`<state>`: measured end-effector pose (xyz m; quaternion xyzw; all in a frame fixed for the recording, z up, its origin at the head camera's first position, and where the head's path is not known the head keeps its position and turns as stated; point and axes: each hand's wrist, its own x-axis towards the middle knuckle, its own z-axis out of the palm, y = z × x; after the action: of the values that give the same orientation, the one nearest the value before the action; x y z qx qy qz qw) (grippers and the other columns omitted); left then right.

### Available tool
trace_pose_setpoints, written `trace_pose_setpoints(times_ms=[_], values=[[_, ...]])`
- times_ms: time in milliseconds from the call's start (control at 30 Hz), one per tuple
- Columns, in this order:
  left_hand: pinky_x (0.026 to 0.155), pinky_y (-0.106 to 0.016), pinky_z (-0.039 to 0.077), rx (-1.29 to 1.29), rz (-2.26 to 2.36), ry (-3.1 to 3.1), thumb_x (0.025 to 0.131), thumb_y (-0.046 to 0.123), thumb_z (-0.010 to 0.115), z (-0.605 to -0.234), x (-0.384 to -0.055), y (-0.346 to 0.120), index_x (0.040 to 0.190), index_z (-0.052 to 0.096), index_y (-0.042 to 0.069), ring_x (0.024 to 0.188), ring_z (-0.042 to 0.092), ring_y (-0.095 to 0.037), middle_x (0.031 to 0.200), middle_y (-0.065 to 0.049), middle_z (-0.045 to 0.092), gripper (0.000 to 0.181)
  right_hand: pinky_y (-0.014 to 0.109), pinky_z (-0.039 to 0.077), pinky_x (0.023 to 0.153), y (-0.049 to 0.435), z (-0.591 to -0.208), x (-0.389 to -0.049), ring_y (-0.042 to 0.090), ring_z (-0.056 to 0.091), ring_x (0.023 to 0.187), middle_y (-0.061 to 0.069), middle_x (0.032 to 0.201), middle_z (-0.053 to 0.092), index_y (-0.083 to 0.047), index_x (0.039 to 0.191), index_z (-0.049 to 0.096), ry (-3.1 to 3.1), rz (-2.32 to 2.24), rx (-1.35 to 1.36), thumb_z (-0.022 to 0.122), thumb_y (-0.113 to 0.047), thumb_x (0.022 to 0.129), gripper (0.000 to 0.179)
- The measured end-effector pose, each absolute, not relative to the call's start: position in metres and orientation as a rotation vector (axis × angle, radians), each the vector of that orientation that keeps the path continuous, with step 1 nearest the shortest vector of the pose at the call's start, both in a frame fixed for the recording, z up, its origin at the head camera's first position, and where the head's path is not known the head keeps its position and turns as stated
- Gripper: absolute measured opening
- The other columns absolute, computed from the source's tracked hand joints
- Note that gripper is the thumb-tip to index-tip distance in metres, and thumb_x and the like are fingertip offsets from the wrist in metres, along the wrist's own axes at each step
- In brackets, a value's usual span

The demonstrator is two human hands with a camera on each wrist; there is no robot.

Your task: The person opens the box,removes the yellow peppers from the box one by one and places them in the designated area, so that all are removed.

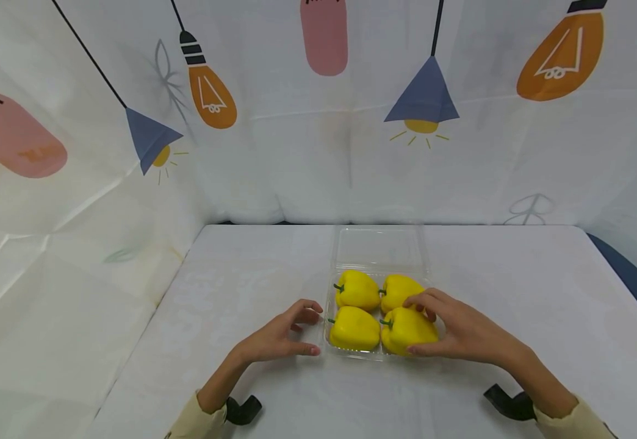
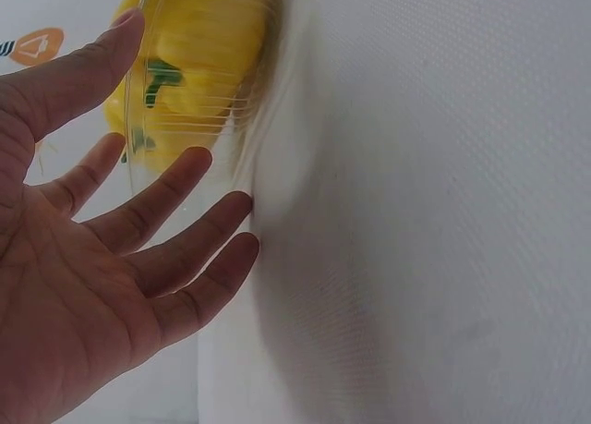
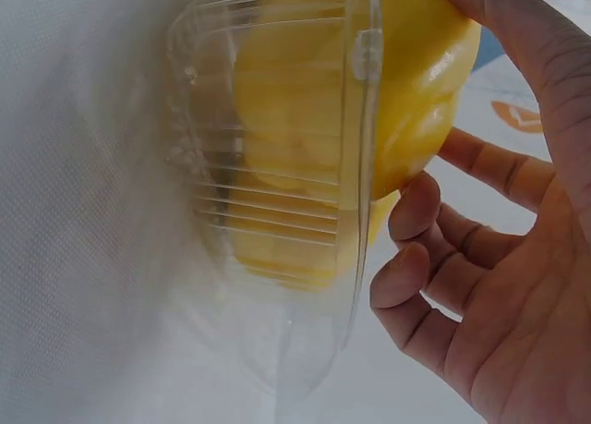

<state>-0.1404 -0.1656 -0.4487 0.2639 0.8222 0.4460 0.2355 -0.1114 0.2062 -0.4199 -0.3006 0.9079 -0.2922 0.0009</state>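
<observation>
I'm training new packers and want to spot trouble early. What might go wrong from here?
The right hand holds the glossy front right pepper, which might slip loose. Moving it may nudge the pepper behind it, since they sit so close. The clear box could slide if bumped, as the left hand is beside it but not gripping it.

The right hand partly hides two peppers; the head view's bottom edge cuts off both sleeves.
</observation>
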Motion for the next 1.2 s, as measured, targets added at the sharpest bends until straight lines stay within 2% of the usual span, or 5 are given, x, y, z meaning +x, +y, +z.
trace_pose_setpoints(times_ms=[400,767,1000,1200], values=[[0.099,-0.044,0.040,0.728,1.212,2.259,0.079,0.033,0.077,-0.449,-0.141,-0.165,0.131,0.036,0.026,0.120,0.048,-0.015,0.128,0.006,0.052,0.067,0.020,0.039,0.060,0.212,-0.410,-0.109,0.004,0.046,0.080,-0.016,0.096,0.051,-0.030,0.120,0.051,2.857,-1.045,-0.958,0.076,-0.054,0.071,0.060],[0.099,-0.045,0.040,0.728,1.208,2.268,0.079,0.033,0.076,-0.449,-0.141,-0.165,0.129,0.037,0.030,0.120,0.049,-0.016,0.128,0.005,0.053,0.064,0.020,0.041,0.059,0.221,-0.394,-0.104,0.005,0.045,0.078,-0.017,0.097,0.049,-0.028,0.119,0.054,2.945,-1.030,-1.012,0.080,-0.050,0.067,0.063],[0.099,-0.044,0.041,0.731,1.209,2.266,0.078,0.033,0.077,-0.447,-0.140,-0.165,0.130,0.036,0.029,0.120,0.049,-0.016,0.128,0.005,0.052,0.065,0.020,0.042,0.060,0.231,-0.387,-0.106,0.002,0.045,0.078,-0.019,0.101,0.052,-0.033,0.118,0.055,3.015,-0.998,-0.941,0.083,-0.051,0.062,0.065],[0.099,-0.044,0.041,0.720,1.198,2.269,0.078,0.034,0.077,-0.446,-0.140,-0.165,0.129,0.036,0.031,0.120,0.049,-0.018,0.129,0.003,0.052,0.066,0.020,0.040,0.060,0.241,-0.386,-0.107,0.004,0.044,0.078,-0.018,0.101,0.051,-0.030,0.117,0.056,3.086,-0.968,-0.824,0.086,-0.048,0.060,0.066]])
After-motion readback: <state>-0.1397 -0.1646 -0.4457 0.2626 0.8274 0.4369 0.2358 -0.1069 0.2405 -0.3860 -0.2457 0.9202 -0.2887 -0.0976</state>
